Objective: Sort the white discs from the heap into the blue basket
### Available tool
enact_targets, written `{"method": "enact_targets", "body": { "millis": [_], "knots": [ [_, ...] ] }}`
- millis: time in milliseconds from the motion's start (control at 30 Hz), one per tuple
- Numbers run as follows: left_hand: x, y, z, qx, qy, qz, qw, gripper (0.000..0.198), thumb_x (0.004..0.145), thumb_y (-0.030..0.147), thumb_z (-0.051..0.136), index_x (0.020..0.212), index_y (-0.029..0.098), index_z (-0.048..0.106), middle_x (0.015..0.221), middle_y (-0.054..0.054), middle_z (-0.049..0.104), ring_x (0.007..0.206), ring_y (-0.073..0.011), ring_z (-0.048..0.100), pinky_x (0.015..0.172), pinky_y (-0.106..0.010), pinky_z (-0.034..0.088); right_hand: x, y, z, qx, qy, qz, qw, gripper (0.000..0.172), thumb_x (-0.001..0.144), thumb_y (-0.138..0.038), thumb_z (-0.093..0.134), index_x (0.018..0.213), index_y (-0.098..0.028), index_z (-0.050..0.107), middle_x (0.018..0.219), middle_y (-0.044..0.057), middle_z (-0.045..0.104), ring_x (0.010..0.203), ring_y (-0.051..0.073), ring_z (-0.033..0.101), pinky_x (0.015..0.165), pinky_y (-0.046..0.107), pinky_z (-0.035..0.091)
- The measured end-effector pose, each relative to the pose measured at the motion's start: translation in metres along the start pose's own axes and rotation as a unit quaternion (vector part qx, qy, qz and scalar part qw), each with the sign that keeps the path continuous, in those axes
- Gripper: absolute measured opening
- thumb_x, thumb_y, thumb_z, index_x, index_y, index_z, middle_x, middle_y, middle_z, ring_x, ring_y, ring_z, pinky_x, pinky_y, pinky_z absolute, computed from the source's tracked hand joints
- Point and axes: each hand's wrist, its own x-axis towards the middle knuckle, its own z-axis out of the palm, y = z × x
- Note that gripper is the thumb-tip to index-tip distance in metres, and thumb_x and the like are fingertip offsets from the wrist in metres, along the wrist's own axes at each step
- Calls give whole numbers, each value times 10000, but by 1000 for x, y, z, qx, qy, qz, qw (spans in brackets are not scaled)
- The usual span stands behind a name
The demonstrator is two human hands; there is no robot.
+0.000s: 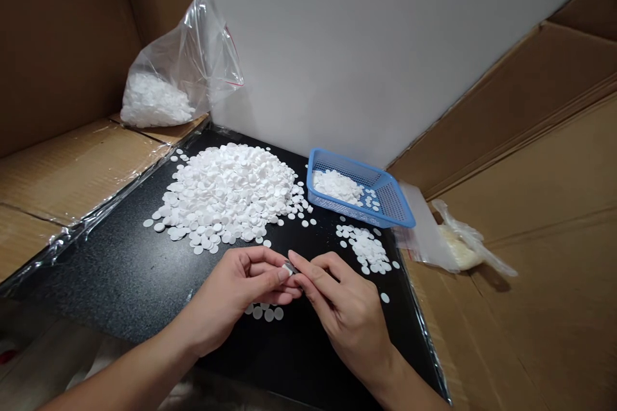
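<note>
Grey little piece (289,268) is pinched between left hand (236,295) and right hand (347,311), near the white disc heap (226,192).

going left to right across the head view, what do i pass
clear bag of white discs → big pile of white discs → blue basket → crumpled plastic bag

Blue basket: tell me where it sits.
Head view, right of centre: the blue basket lies on the black mat, just right of the big disc pile.
</note>
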Motion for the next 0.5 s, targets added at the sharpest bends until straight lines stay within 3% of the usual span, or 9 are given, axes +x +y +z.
{"method": "enact_targets", "body": {
  "millis": [400,500],
  "knots": [
    [-2,1,-7,32,-8,-8,999,330,707,375,877,838,114,724,809,-75,790,758,-156,754,735,-218,598,0,0,-1,-11,-19,-12,1000,304,1022,-165,481,1248,-141,684,798,51,645,663,117,617,580,211,489],
    [-1,0,-8,50,-14,-13,999,342,719,404,861,863,127,721,809,-75,791,797,-173,756,764,-243,594,0,9,-1,-51,-21,12,998,307,1039,-207,459,1249,-176,681,801,38,639,645,110,611,578,213,471]
  ]
}}
